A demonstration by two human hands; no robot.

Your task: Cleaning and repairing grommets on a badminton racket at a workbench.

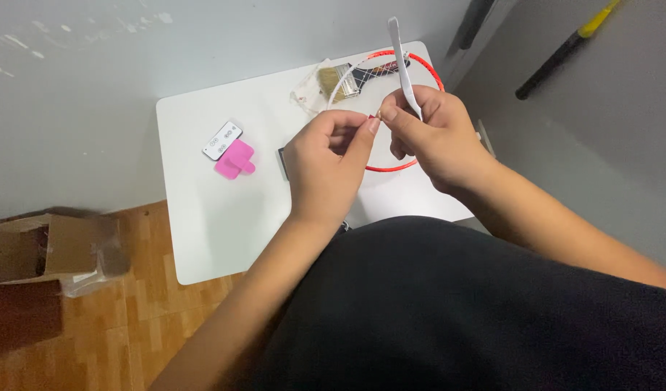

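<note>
Over a small white table, my left hand and my right hand meet fingertip to fingertip. My right hand grips a thin white strip that sticks up and away from it. My left thumb and forefinger pinch a tiny object right where the two hands touch; what it is cannot be told. Under the hands lies a red ring, partly hidden by them.
A paintbrush lies at the table's far edge inside the ring. A small white remote and a pink piece lie on the left. A dark flat item peeks out by my left hand. A cardboard box stands on the wooden floor.
</note>
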